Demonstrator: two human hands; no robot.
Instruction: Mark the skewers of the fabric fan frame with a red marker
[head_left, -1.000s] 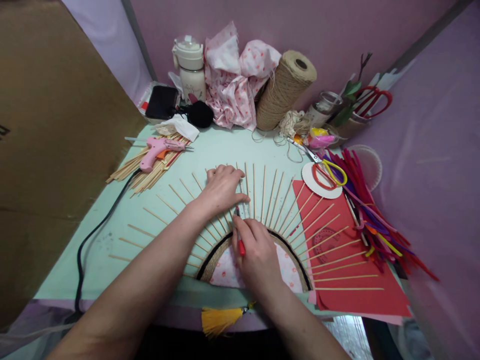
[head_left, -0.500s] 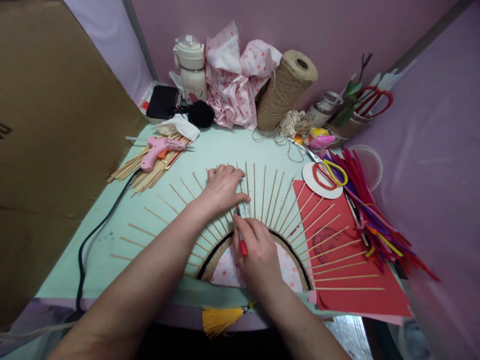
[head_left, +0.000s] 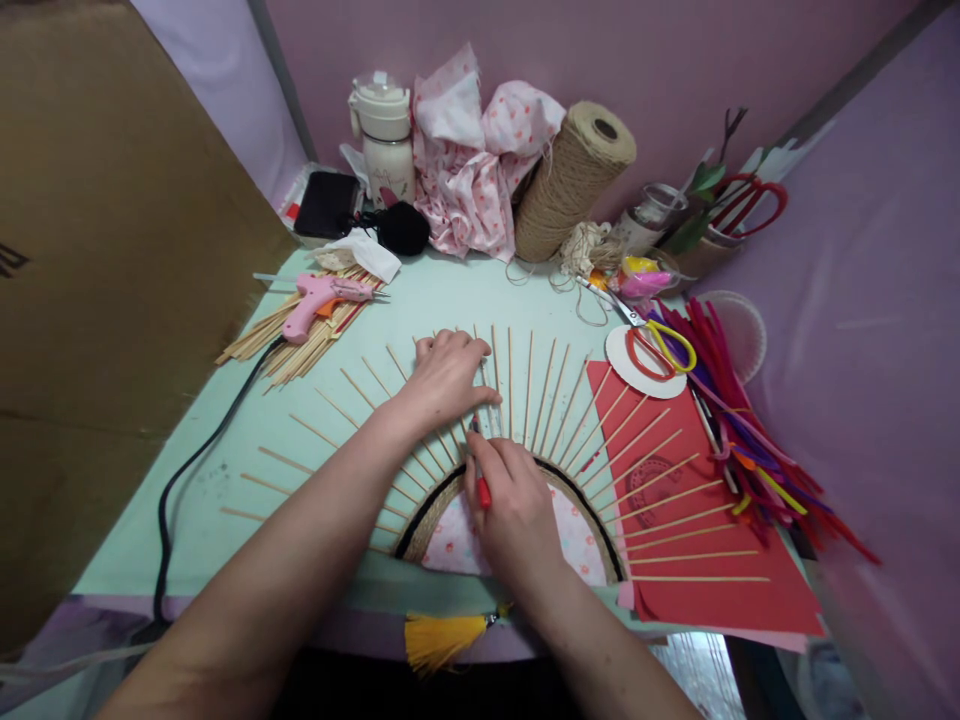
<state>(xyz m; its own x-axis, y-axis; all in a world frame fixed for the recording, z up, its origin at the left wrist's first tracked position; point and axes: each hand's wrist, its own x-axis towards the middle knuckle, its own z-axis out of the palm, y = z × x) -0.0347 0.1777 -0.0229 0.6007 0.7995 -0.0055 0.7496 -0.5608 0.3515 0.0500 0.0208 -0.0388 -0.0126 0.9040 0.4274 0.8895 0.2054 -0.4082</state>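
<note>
A half-round fan (head_left: 585,515) lies on the table, its base covered in pink-patterned cloth and edged with twine and a black band. Thin wooden sticks (head_left: 551,390) spread out from its curved edge. My left hand (head_left: 448,372) holds down a narrow clear strip, which looks like a ruler (head_left: 492,424), among the upper middle sticks; its thumb and fingers lie along it. In my right hand (head_left: 517,500) is a red pen (head_left: 484,492), gripped with its tip pointing away from me beside the ruler. The fingers partly hide the pen and the base.
A pink glue gun (head_left: 319,303) rests on spare sticks at left, its black cord running forward. Scissors (head_left: 660,340), pipe cleaners (head_left: 739,430) and red paper (head_left: 675,600) occupy the right. A twine spool (head_left: 574,185), cloth and bottle (head_left: 386,140) stand behind. A yellow tassel (head_left: 442,640) hangs in front.
The red pen has shifted slightly away from me in my right hand, with its lower end a little higher in view. My left hand stays in place on the ruler.
</note>
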